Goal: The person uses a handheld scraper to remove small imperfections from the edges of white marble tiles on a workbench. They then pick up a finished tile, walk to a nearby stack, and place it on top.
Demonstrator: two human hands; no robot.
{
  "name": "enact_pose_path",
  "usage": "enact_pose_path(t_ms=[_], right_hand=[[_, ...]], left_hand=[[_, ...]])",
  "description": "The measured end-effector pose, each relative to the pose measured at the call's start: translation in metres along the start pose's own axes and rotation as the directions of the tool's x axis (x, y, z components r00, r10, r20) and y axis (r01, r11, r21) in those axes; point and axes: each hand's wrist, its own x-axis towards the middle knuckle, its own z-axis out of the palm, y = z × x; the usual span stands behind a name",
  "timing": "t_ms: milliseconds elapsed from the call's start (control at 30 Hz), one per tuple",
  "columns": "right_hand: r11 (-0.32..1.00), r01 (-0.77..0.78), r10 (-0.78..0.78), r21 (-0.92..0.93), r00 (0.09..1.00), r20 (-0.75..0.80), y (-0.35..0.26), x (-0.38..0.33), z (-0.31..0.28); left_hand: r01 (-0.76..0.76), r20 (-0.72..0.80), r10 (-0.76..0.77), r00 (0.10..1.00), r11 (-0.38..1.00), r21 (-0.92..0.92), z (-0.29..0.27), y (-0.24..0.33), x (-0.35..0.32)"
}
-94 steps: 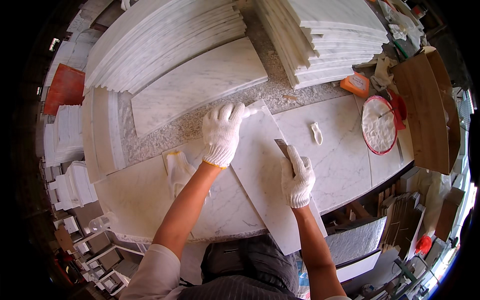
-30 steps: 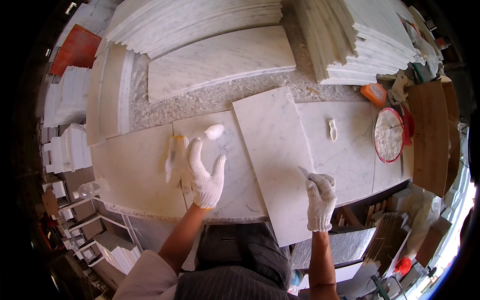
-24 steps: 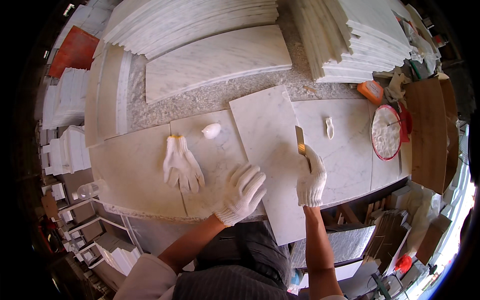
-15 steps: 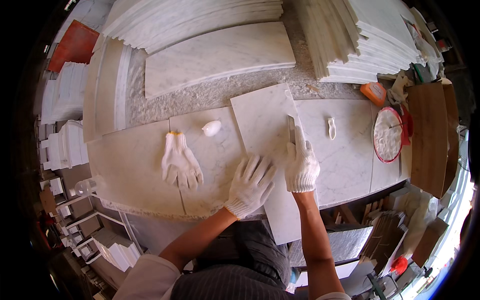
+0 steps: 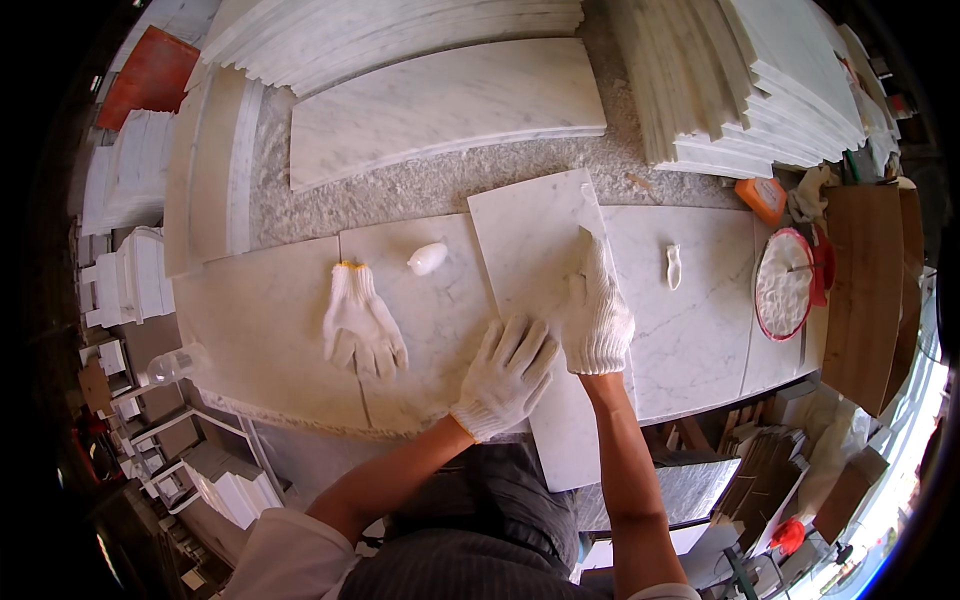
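Observation:
A pale grey-veined marble slab [image 5: 527,225] lies across the worktop, its near end jutting past the front edge towards my body. My left hand [image 5: 507,378], in a white knitted glove, rests flat with fingers stretched at the slab's left edge. Over the slab's right part, my right hand [image 5: 597,315], gloved too, is closed round a thin flat scraper [image 5: 584,237]. Only a bit of its blade shows beyond the fingers; the glove hides the remainder. Left of the slab are an empty white glove [image 5: 364,320] and a small white rounded lump [image 5: 427,259].
To the right lie a small white twisted piece [image 5: 673,267], a red-rimmed tub of white paste [image 5: 784,285], an orange container [image 5: 762,200] and a cardboard box [image 5: 866,300]. Stacked marble slabs [image 5: 800,90] stand behind, with another flat slab [image 5: 450,110] at the back.
My right hand has shifted slightly left and turned, so less of the scraper blade shows. My left hand stays almost in place at the slab's edge. The view has shifted slightly.

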Motion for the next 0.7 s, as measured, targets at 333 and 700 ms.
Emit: enact_pose_path(t_ms=[333,700], right_hand=[[0.986,0.15,-0.147,0.077,0.988,-0.045,0.007,0.005,-0.001],[0.998,0.032,-0.033,0.047,0.999,0.026,0.01,0.01,-0.006]], left_hand=[[-0.005,-0.001,0.005,1.0,1.0,0.018,-0.003,0.002,0.001],[-0.022,-0.036,0.023,0.999,0.999,0.024,-0.004,0.002,0.0]])
